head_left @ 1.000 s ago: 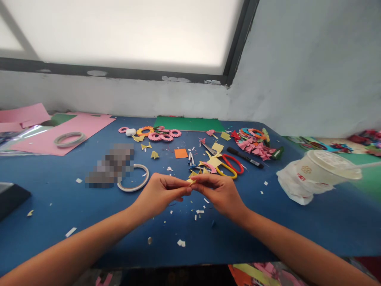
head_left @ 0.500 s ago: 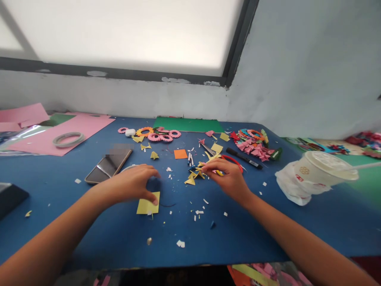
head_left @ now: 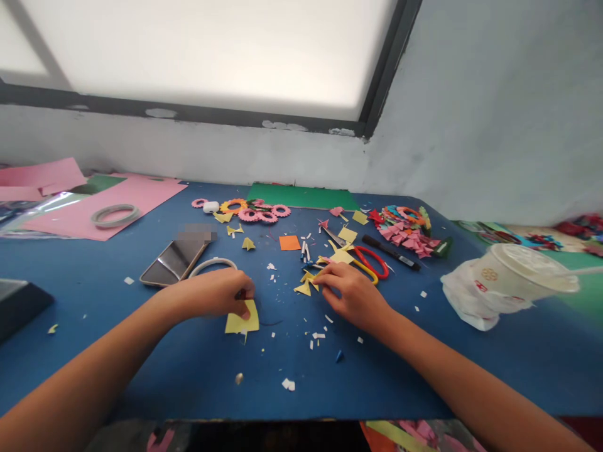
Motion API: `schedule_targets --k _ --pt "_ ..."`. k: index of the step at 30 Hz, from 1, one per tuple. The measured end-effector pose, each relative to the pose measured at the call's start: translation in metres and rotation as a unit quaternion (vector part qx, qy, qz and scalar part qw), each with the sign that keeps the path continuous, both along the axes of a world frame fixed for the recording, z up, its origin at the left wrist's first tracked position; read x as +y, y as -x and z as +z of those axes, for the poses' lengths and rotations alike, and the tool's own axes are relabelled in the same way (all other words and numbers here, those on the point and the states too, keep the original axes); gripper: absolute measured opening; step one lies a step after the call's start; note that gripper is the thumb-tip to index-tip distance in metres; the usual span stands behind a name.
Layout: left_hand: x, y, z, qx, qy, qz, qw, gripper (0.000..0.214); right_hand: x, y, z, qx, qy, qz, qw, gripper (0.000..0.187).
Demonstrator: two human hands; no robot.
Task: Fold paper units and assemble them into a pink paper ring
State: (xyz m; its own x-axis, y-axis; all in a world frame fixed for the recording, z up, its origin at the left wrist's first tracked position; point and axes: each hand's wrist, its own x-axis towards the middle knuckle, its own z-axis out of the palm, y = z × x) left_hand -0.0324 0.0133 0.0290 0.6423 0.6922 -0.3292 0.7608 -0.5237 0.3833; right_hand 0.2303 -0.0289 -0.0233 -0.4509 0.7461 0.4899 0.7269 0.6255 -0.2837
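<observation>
My left hand (head_left: 223, 294) is closed at the near edge of the phone, with the thumb and bent fingers on a yellow paper square (head_left: 242, 321). Part of the square is hidden under the fingers. To the right, my right hand (head_left: 351, 290) has its fingertips together at a small heap of folded yellow paper pieces (head_left: 305, 287), pinching one at the edge. Just behind this hand lie scissors (head_left: 377, 267) with red and yellow handles, partly covered by yellow paper squares (head_left: 343, 256). An orange paper square (head_left: 289, 243) rests farther back.
A phone (head_left: 176, 260) and a tape roll (head_left: 211, 262) lie by my left arm. A black marker (head_left: 391, 252) and a pile of colourful paper rings (head_left: 407, 229) are at the back right. A lidded cup (head_left: 513, 279) stands right. Paper scraps (head_left: 288, 384) dot the blue table (head_left: 188, 383).
My left hand has lowered and closed its fingers on the yellow square. My right hand has shifted slightly left and down over the folded yellow pieces, uncovering more of the scissors' handles.
</observation>
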Motion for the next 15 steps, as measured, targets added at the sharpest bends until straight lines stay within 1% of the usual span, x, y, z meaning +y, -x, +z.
schedule_targets --k 2,3,4,6,8,11,13,15 --pt "-0.003 -0.007 -0.001 -0.039 -0.013 0.000 0.999 0.016 -0.006 0.007 0.004 0.053 0.014 0.009 0.998 0.017" --pt "-0.005 -0.012 -0.003 -0.062 -0.020 0.000 0.998 0.018 -0.009 0.012 0.005 0.084 0.043 0.016 0.995 0.016" --pt "-0.007 -0.018 -0.006 -0.085 -0.027 -0.001 0.996 0.018 -0.012 0.017 0.005 0.114 0.086 0.025 0.989 0.017" --pt "-0.010 -0.030 -0.014 -0.125 -0.039 0.001 0.991 0.018 -0.015 0.027 0.005 0.164 0.183 0.042 0.968 0.024" --pt "-0.012 -0.039 -0.022 -0.154 -0.045 0.009 0.987 0.018 -0.014 0.033 0.002 0.206 0.252 0.049 0.944 0.022" --pt "-0.011 -0.045 -0.029 -0.191 -0.033 0.024 0.981 0.013 -0.008 0.032 -0.004 0.250 0.287 0.024 0.924 0.011" --pt "-0.010 -0.045 -0.030 -0.210 -0.020 0.037 0.977 0.016 -0.004 0.029 -0.007 0.266 0.299 0.011 0.916 0.011" --pt "-0.008 -0.043 -0.029 -0.224 -0.012 0.051 0.973 0.021 -0.002 0.027 -0.009 0.275 0.309 0.014 0.910 0.012"
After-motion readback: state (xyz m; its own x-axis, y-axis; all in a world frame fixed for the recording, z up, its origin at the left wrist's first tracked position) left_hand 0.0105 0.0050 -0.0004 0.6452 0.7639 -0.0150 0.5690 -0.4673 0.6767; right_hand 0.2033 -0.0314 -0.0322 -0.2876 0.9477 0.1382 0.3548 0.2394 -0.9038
